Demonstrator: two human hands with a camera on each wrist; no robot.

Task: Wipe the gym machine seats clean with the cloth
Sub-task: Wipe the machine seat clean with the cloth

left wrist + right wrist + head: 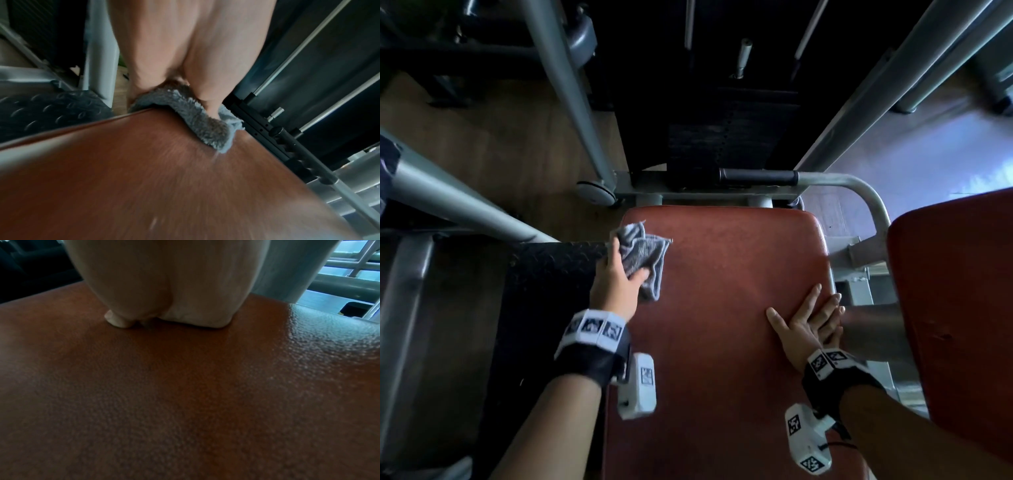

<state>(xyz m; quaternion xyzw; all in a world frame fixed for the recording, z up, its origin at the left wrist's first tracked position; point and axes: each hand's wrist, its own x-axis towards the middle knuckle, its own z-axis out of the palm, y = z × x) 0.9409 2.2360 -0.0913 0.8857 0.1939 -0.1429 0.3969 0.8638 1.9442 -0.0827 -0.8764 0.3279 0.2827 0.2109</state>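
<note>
A red-brown padded seat (722,308) fills the middle of the head view. My left hand (619,274) grips a crumpled grey cloth (643,255) at the seat's far left edge. In the left wrist view the cloth (197,123) lies pressed on the seat (144,178) under my fingers. My right hand (808,318) rests flat, fingers straight, on the seat's right side near its edge. The right wrist view shows that palm (174,288) pressing on the leather (185,394).
A second red pad (955,308) stands at the right. Grey steel frame tubes (571,96) slant around the seat, with a black-gripped handle bar (756,176) just beyond it. A black tread plate (544,291) lies to the left, a dark weight stack (722,137) ahead.
</note>
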